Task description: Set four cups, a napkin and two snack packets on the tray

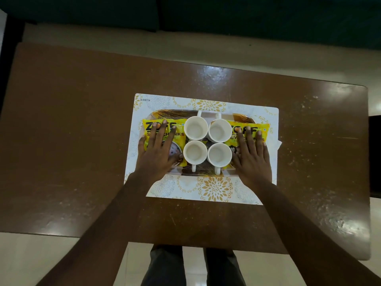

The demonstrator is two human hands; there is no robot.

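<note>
A glossy brown table (82,141), scuffed and glaring at its right end, carries one thing directly: a white placemat (214,188) with gold flower prints, near its middle.

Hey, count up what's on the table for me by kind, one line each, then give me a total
White cups: 4
Yellow snack packets: 2
Tray: 1
Patterned placemat: 1
Total: 8

Glossy brown table (72,124) with light glare; pale tiled floor (31,259); dark green sofa (247,19) beyond.
</note>
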